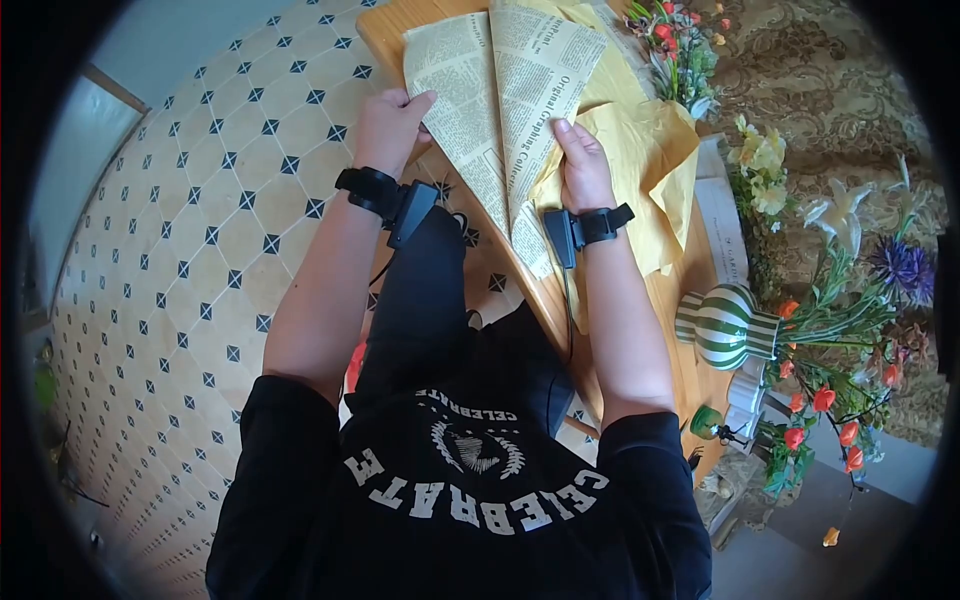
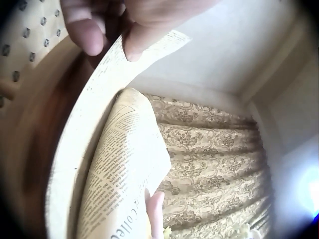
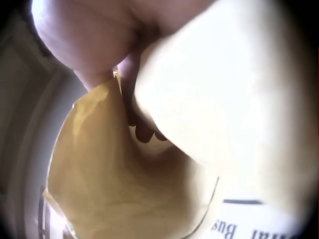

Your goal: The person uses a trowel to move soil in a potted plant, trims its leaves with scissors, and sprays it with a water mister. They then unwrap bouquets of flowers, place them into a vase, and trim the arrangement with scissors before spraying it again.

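Observation:
Newspaper-print wrapping paper [image 1: 455, 95] is folded into a cone shape, its narrow end toward the body over the table edge. My left hand [image 1: 393, 125] pinches its left edge between thumb and fingers; in the left wrist view that edge curves up from the rolled, printed part [image 2: 117, 164]. On the other side my right hand [image 1: 583, 165] grips the folded print, thumb on top. Crumpled yellow paper [image 1: 655, 145] spreads beside and beneath the right hand. The right wrist view shows this yellow paper [image 3: 99, 164] curving below the fingers [image 3: 144, 133], which are partly hidden behind a pale sheet.
The wooden table [image 1: 385, 30] runs along the right, with tiled floor [image 1: 240, 200] to its left. A green-and-white striped vase [image 1: 725, 326] lies on its side with flowers. More artificial flowers [image 1: 680, 50], a small green jar [image 1: 706, 421] and a patterned curtain [image 1: 800, 80] line the far side.

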### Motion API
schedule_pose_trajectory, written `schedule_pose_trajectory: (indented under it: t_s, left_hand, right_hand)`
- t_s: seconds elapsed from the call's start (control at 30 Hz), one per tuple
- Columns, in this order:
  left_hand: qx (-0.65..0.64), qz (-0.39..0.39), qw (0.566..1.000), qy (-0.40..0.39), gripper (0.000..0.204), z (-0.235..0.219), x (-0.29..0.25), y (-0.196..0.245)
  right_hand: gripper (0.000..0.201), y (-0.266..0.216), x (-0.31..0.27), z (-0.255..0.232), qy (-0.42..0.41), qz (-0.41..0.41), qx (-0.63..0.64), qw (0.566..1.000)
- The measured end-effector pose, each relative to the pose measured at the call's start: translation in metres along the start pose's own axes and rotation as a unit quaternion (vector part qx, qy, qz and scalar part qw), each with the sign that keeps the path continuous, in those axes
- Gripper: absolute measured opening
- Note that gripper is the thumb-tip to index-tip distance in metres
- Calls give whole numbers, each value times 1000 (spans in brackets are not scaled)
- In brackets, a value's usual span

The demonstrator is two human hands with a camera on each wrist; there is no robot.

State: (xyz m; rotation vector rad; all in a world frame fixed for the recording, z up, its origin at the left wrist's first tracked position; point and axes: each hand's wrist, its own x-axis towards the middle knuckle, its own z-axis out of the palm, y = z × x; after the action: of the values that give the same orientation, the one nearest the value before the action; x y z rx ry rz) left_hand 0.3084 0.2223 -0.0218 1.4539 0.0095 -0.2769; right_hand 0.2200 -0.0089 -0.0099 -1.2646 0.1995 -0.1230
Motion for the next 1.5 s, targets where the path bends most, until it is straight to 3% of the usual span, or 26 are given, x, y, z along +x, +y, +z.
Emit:
schedule_pose_trajectory:
  t_s: [0.2, 0.4, 0.7, 0.83, 0.93, 1.07, 1.23, 1.27, 1.3, 1.37, 1.47, 1.5]
  left_hand:
    - [-41, 36, 998, 16, 22, -5, -1, 7]
    - [91, 131, 974, 161, 24, -8, 3, 2]
    - [150, 235, 934, 221, 17, -5, 3, -6]
    - [24, 82, 994, 63, 25, 9, -15, 8]
    - [-51, 4, 998, 44, 30, 6, -12, 10]
    - [-71, -6, 997, 41, 30, -1, -17, 15]
    - [-2, 7, 1000, 7, 22, -1, -22, 6]
    - [-3, 0, 1000, 8, 21, -1, -23, 4]
    - [-2, -7, 1000, 10, 20, -2, -24, 2]
    - [7, -15, 1000, 11, 20, -2, -23, -2]
    - [52, 43, 997, 46, 34, 3, -25, -4]
    - [121, 78, 987, 70, 41, 3, -25, -5]
  right_hand:
    - [25, 1, 0, 1, -8, 8, 1, 1000]
    - [23, -1, -1, 5, 14, 7, 16, 1000]
    - [20, -1, -1, 8, 24, 0, -7, 1000]
    - [20, -3, -2, 10, 30, 5, -10, 999]
    - [20, -2, -1, 9, 31, 4, -12, 999]
    - [19, -7, -3, 15, 33, 17, -2, 999]
    - [18, -6, -1, 24, 27, -5, -152, 988]
    - [20, -4, -1, 30, 20, -11, -196, 980]
    - [22, -10, -4, 39, 17, -41, -323, 945]
    - [24, -15, -10, 54, 35, -63, -389, 918]
    - [24, -42, -13, 64, 66, -127, -450, 882]
    - [24, -47, -14, 63, 73, -156, -458, 872]
